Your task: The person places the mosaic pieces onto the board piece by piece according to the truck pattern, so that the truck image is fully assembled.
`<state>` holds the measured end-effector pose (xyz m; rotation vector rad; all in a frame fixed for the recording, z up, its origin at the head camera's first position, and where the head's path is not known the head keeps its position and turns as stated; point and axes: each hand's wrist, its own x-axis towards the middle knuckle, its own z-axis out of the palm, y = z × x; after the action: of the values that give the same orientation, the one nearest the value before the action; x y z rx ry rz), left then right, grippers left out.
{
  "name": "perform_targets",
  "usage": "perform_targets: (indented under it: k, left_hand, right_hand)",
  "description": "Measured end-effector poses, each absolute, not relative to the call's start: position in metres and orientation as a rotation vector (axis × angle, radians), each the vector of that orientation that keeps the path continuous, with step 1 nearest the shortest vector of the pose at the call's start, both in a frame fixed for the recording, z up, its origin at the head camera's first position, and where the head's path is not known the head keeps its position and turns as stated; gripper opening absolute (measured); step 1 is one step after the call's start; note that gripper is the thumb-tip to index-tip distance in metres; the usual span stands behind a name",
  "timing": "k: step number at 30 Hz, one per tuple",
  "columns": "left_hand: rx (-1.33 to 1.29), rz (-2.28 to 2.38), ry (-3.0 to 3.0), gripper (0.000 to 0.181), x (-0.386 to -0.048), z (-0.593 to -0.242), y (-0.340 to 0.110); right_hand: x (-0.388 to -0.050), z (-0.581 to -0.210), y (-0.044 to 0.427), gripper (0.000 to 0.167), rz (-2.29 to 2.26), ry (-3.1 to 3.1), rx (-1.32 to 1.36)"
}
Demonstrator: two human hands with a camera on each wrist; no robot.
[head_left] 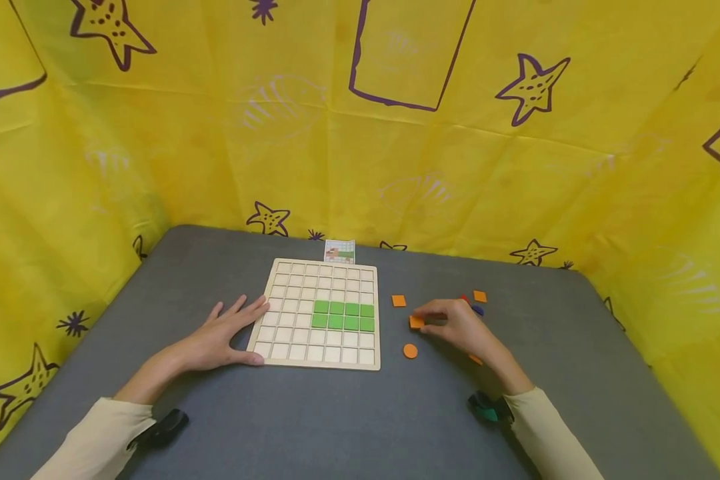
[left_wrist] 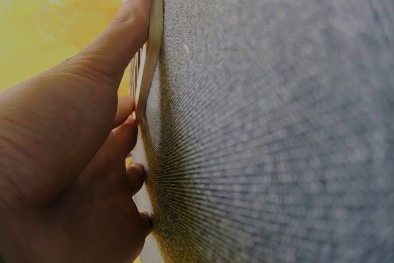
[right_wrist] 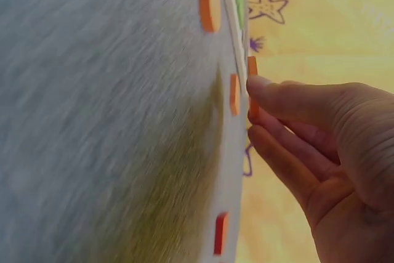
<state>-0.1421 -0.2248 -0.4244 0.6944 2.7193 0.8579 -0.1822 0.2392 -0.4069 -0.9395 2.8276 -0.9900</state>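
Observation:
A wooden grid board (head_left: 312,365) lies on the grey table, with two rows of green square tiles (head_left: 336,315) at its right side. My left hand (head_left: 213,340) is spread at the board's left edge, thumb at the near corner; in the left wrist view the thumb of the hand (left_wrist: 80,115) touches the board's side (left_wrist: 151,47). Right of the board, my right hand (head_left: 459,327) pinches an orange square tile (head_left: 417,323) between thumb and fingers. The right wrist view has this hand (right_wrist: 332,133) holding the tile (right_wrist: 252,66) above the table.
An orange square (head_left: 399,301) and an orange round piece (head_left: 411,351) lie right of the board. Beyond my right hand are another orange square (head_left: 480,296), a red piece (head_left: 465,299) and a blue piece (head_left: 478,311). A small picture card (head_left: 339,251) is behind the board.

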Motion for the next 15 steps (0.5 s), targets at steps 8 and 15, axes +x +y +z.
perform_targets:
  k: [8, 15]
  left_hand:
    - [0.702, 0.86, 2.718, 0.105, -0.141, -0.421, -0.224]
    - [0.701, 0.854, 2.722, 0.105, -0.141, -0.42, -0.224]
  right_hand:
    - [-0.188, -0.402, 0.214, 0.029, -1.027, 2.807, -0.945]
    - [-0.194, -0.402, 0.192, 0.03, -1.036, 2.785, -1.004]
